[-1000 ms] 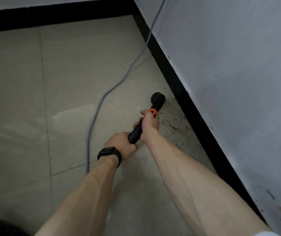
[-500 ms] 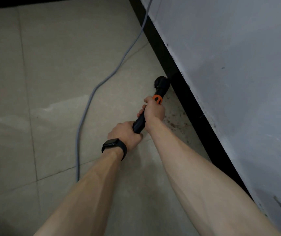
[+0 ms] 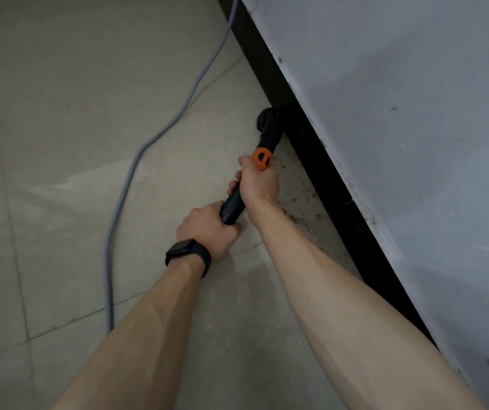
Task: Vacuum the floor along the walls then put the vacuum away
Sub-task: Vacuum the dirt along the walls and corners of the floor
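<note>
L hand & R hand both grip vacuum wand, long axis pointing fwd-right, nozzle at baseboard.

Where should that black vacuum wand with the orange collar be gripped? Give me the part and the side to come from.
Grip the black vacuum wand on its round shaft just behind the orange collar, as the right hand and left hand do. Come from the open floor side, on the left: the black skirting board crowds the right, and the shaft slants toward the person.
</note>
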